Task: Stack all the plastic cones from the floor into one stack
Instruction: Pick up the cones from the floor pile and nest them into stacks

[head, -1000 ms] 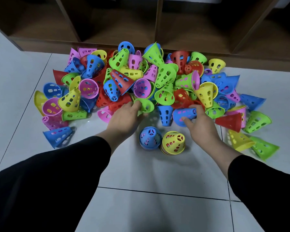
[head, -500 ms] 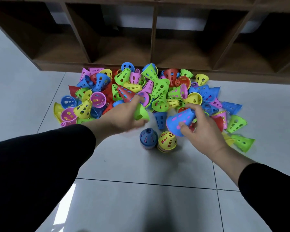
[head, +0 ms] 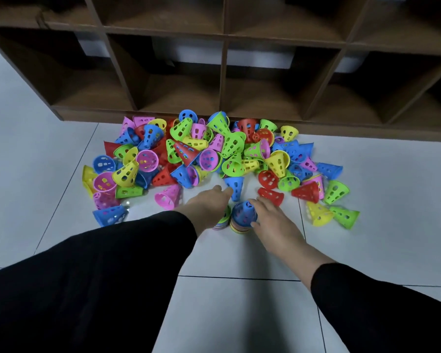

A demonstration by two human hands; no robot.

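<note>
Blue perforated cone (head: 243, 212) tops multicolour stack (head: 238, 228).
Right hand (head: 273, 220) grips it; left hand (head: 209, 205) fingers extended, holding nothing.

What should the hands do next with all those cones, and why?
Probably the left hand should pick up the upright blue cone just past its fingertips. It stands nearest, apart from the pile, and the right hand already rests on the blue-topped stack beside it.

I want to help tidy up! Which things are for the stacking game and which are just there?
For stacking: the pile of cones, the blue-topped stack under the right hand, the stack behind the left hand.
Just there: wooden shelf, floor tiles.
</note>
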